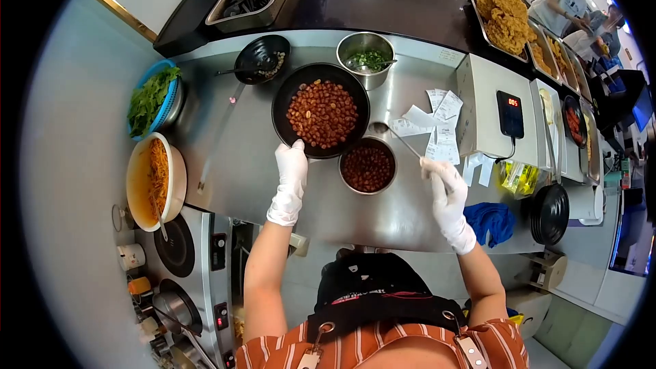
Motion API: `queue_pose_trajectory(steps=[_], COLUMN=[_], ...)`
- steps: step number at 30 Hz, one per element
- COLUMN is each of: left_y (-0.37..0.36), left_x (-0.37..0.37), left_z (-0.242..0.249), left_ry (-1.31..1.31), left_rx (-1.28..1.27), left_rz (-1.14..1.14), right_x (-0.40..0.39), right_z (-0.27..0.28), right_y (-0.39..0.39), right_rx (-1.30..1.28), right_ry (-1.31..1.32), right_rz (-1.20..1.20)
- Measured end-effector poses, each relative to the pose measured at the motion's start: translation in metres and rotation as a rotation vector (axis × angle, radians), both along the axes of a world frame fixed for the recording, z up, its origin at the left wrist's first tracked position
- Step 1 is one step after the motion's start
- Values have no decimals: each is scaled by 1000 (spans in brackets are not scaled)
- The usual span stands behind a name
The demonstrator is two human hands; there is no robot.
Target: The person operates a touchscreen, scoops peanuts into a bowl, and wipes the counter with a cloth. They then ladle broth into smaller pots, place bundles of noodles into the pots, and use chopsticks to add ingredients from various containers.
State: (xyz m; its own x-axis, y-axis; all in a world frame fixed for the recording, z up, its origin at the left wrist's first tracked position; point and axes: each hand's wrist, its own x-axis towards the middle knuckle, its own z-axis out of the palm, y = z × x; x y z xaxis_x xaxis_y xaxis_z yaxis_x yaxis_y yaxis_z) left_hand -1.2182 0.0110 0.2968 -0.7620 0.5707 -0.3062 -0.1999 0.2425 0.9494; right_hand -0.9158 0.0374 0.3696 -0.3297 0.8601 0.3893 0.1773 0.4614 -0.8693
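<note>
My left hand (292, 172), in a white glove, grips the near rim of a black bowl (279, 123), thumb over the edge. Reddish-brown peanuts (321, 113) cover the bowl's inside. Just below it to the right is a round steel container (367, 193) of similar peanuts; the bowl overlaps its far rim. My gloved right hand (445, 195) is closed around the end of a metal spoon's handle (404, 142). The spoon's head points left, beside the bowl and above the steel container's far right edge.
Behind stand a steel pot of chopped greens (369, 61) and a small black bowl (263, 61). Receipts (437, 123) lie right of the spoon, near a blue cloth (489, 224). A white basin (179, 181) and leafy greens (152, 106) are left. Fried food (506, 20) sits back right.
</note>
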Motion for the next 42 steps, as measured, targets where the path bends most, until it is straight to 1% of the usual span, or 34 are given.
queue_pose_trajectory(steps=[1,2,3,4,6,7,8,9,10,12,14,16,20,22,24,29,34,37,39,42], left_y=[-5,-9,-12,-14,-20,-25,-26,-28,-31,-33,-35,-34,-35,-35,-33,-32,-33,-32,-31,-32], left_x=[5,12,20,25,33,30,32,34,36,39,41,42,46,46,46,48,46,49,53,55], left_z=[-1,-1,1,1,-4,-17,-21,-26,-31,-29,-27,-26,-21,-21,-23,-22,-26,-22,-14,-11], left_ry=[10,19,27,27,81,103,103,167,230,227,223,244,247,297,284,271,351,338,360,398], left_rx=[-26,-50,-40,-39,-35,-37,-39,45,128,137,147,227,210,206,222,260,224,192,183,175], left_rz=[-13,-26,-30,-28,-46,-96,-95,-70,-44,-43,-39,-54,-77,-85,-76,-71,-124,-144,-150,-158], right_x=[-3,-11,-18,-24,-38,-43,-48,-51,-51,-54,-53,-49,-41,-36,-30,-13,5,6,0,-10], right_z=[3,6,8,7,-1,-5,-8,-12,-17,-26,-33,-38,-44,-45,-47,-43,-39,-32,-29,-30], right_y=[7,14,22,31,46,52,57,59,59,59,55,51,45,42,36,19,9,15,24,33], right_rx=[0,56,113,115,372,372,465,559,557,554,553,550,534,534,501,511,504,525,529,526], right_ry=[1,-24,-51,-50,-85,-84,-132,-180,-178,-261,-270,-282,-266,-253,-281,-324,-378,-368,-288,-236], right_rz=[0,3,7,9,71,72,98,124,127,139,134,128,121,121,126,136,169,154,103,68])
